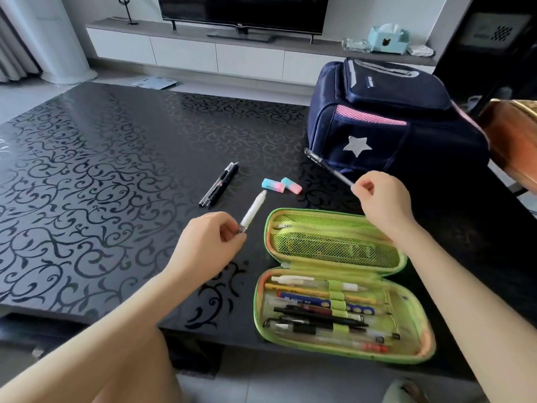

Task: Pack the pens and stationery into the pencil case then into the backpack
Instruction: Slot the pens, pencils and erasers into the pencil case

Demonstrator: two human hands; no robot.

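Note:
A green pencil case (412, 349) lies open near the table's front edge, several pens strapped in its lower half. My left hand (207, 242) pinches the tip of a white pen (253, 210) just left of the case. Over the case's upper right corner, my right hand (383, 199) holds a clear black-capped pen (325, 165) by its tip, the pen pointing up-left. Two black pens (219, 184) and two blue-pink erasers (281, 185) lie on the table beyond the case. A navy backpack (386, 120) with a silver star stands at the back right.
The black patterned table (101, 175) stretches far to the left. A wooden chair (514, 141) is at the right edge beside the backpack. A TV unit (232, 45) stands against the far wall.

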